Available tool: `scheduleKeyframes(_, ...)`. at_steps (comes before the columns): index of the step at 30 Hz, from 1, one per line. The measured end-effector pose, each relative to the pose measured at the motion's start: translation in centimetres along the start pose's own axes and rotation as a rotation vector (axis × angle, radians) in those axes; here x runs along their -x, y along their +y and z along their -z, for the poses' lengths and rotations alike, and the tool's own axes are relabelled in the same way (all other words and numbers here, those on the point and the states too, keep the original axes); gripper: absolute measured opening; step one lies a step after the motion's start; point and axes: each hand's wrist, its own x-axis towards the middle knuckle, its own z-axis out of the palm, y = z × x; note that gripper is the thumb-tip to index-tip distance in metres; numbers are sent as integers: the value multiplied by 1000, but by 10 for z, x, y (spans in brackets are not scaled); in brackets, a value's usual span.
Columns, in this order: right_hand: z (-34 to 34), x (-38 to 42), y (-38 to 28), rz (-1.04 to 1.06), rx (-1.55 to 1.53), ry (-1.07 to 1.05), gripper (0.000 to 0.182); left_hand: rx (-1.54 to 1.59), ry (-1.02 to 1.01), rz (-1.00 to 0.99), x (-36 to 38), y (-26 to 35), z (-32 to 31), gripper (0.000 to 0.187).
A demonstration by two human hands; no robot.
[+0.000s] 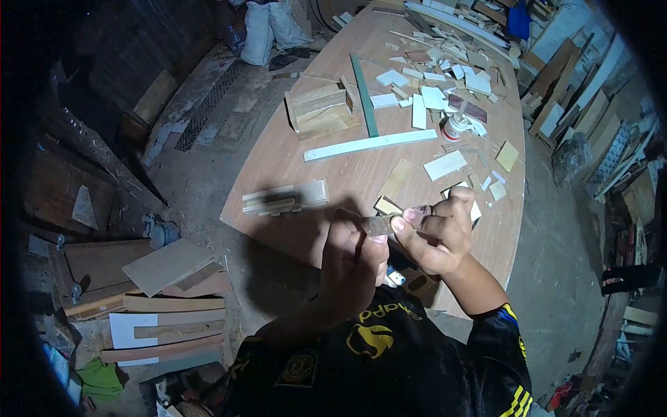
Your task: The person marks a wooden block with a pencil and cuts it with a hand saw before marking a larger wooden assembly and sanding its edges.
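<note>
In front of my chest, over the near end of the table, both hands meet at a small flat greyish-brown piece (378, 226). My left hand (349, 254) is closed, with its thumb pressed to the piece's lower side. My right hand (439, 235) pinches the right end between thumb and fingers. I cannot tell whether the piece is wood or a folded sheet. Just behind the fingertips shows a small pale block (388, 205) with dark edges. Further left, a stepped assembly of wooden strips (286, 197) lies on the tabletop.
The long wooden table (278, 160) bears a wooden tray-like box (321, 111), a green strip (363, 94), a white strip (372, 144) and a glue jar (455, 126). Many offcuts (434, 97) are heaped at the far right. Boards (167, 313) lie on the floor at left.
</note>
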Motion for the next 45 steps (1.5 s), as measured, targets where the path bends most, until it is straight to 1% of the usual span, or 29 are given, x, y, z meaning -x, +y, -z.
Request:
scheduleKeyframes(2,-3,2,3,-12,125,-29,24,-89,89,-140,2,-13,-2,13)
scheduleKeyframes(3,-5,-1,12,-89,152,-99,23,-157,44,-235,6,-14,-12,13)
scheduleKeyframes(4,-10,-1,24,-138,144,-55,25,-223,-3,-329,13,-13,-21,13)
scheduleKeyframes(5,-11,4,30,-200,113,-1,33,-42,-79,-82,19,-7,-20,16)
scheduleKeyframes(6,-10,4,36,-254,79,56,41,-41,-81,-90,15,-5,-15,16)
scheduleKeyframes(8,4,1,28,-237,79,55,43,155,-50,41,5,-1,-2,22)
scheduleKeyframes(9,10,-1,22,-208,56,58,42,99,-61,58,2,4,1,26)
scheduleKeyframes(10,12,-1,18,-180,32,61,41,97,-53,54,4,6,-1,26)
scheduleKeyframes(11,12,2,17,-100,-14,88,35,56,-28,-1,5,8,-6,27)
scheduleKeyframes(12,15,2,10,-80,-4,35,33,15,-8,-54,6,9,-8,27)
scheduleKeyframes(13,16,-2,4,-63,-32,11,33,14,-8,-56,5,12,-6,27)
scheduleKeyframes(14,16,-6,-1,-47,-57,-15,32,19,-70,-27,4,15,-3,27)
scheduleKeyframes(15,17,-6,-3,-51,-68,-32,30,25,-132,5,3,16,-2,27)
scheduleKeyframes(16,16,-6,-5,-54,-62,-33,30,26,-137,9,3,15,-2,27)
scheduleKeyframes(18,16,-8,-6,-46,-65,-33,30,-34,-181,-114,3,12,-1,24)
scheduleKeyframes(22,16,-9,-5,-20,-85,-31,30,-1,-179,-123,4,14,-4,22)
scheduleKeyframes(24,16,-9,-4,-14,-77,-31,28,14,-176,-28,5,18,-4,20)
scheduleKeyframes(28,11,-12,-3,13,-68,-16,25,-34,-184,-38,3,12,4,20)
scheduleKeyframes(31,3,-11,2,46,-43,3,23,15,-196,21,-1,2,14,21)
scheduleKeyframes(33,-3,-12,1,40,-11,0,23,95,-132,95,-4,8,13,25)
scheduleKeyframes(34,-6,-12,1,34,20,-2,23,95,-133,97,-3,8,12,25)
scheduleKeyframes(36,-13,-9,11,27,20,-6,25,-116,2,56,1,3,6,25)
scheduleKeyframes(38,-16,-4,33,-187,234,-17,30,257,-114,370,16,-2,-8,23)
scheduleKeyframes(40,-12,-6,41,-249,204,96,34,242,-91,321,8,-7,-2,24)
scheduleKeyframes(41,-3,-9,38,-186,133,66,40,180,-45,191,3,-5,-1,24)
scheduleKeyframes(42,4,-14,28,-163,132,46,39,116,5,66,0,1,-3,25)
scheduleKeyframes(44,12,-13,15,-52,74,6,38,109,30,45,2,7,-5,24)
scheduleKeyframes(45,18,-12,6,-46,69,-61,37,97,45,27,2,10,-6,23)
